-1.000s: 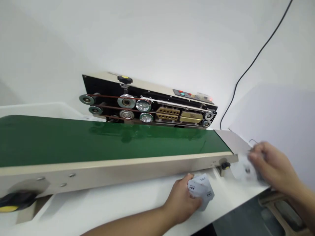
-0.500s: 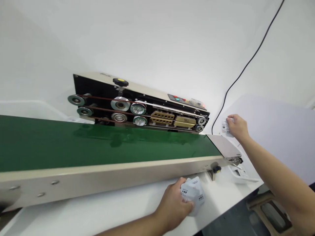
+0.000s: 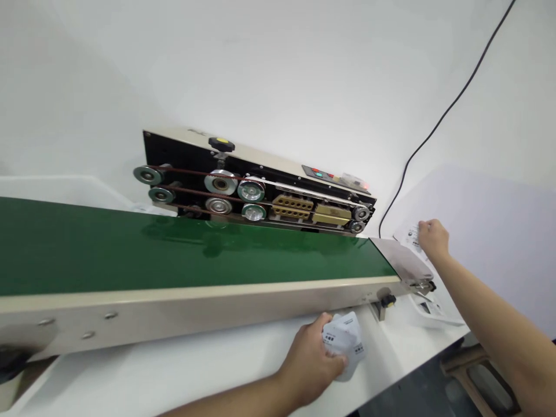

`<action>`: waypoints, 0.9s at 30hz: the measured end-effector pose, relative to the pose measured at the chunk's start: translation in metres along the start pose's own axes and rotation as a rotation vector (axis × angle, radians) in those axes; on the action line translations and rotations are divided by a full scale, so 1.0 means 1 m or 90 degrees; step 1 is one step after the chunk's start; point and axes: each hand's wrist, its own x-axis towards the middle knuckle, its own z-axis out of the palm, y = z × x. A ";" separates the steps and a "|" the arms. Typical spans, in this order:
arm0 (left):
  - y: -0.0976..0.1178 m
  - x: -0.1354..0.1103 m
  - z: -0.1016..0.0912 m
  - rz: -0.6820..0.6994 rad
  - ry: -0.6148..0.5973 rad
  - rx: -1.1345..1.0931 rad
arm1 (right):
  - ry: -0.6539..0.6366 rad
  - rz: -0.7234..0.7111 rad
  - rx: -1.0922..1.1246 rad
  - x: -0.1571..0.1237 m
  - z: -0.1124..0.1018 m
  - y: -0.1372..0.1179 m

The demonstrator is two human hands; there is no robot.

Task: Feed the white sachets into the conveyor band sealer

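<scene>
My left hand (image 3: pixel 310 362) grips a small stack of white printed pouches (image 3: pixel 345 341) on the white table (image 3: pixel 217 382), just in front of the conveyor's cream side rail (image 3: pixel 195 301). My right hand (image 3: pixel 434 238) reaches past the far end of the green conveyor belt (image 3: pixel 174 249). Its fingers pinch the edge of a white printed pouch (image 3: pixel 408 236) lying on a pale surface. A band sealer machine (image 3: pixel 256 185) stands behind the belt, its black face showing pulleys, belts and brass heating blocks.
A black cable (image 3: pixel 443 121) runs up the white wall behind the sealer. More white packaging (image 3: pixel 428 307) lies beyond the conveyor's end by a black knob (image 3: pixel 386 301). A white bin rim (image 3: pixel 65 188) shows back left. A wooden stool (image 3: pixel 473 376) stands below the table's right edge.
My right hand has moved from near the table's right side to beyond the conveyor's end, carrying the pouch. My left hand stays on the stack. The view has shifted slightly.
</scene>
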 end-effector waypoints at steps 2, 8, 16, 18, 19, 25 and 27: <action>0.000 0.000 0.000 -0.009 0.003 -0.001 | 0.009 0.014 0.010 -0.003 -0.002 0.005; 0.004 0.001 0.000 -0.016 -0.001 0.005 | 0.015 0.006 0.012 -0.010 -0.007 0.005; 0.006 0.000 -0.001 -0.016 0.006 0.013 | 0.014 -0.088 0.025 -0.013 -0.007 -0.010; 0.005 0.000 -0.001 -0.007 0.008 0.017 | -0.005 -0.129 0.028 -0.016 -0.005 -0.015; 0.005 0.000 -0.001 -0.003 0.010 0.024 | -0.016 -0.154 0.027 -0.018 -0.003 -0.017; 0.006 -0.002 -0.002 -0.009 0.007 -0.001 | -0.042 -0.296 -0.034 -0.029 0.008 -0.033; 0.006 -0.003 -0.002 -0.012 0.007 -0.005 | -0.037 -0.337 -0.066 -0.032 0.011 -0.038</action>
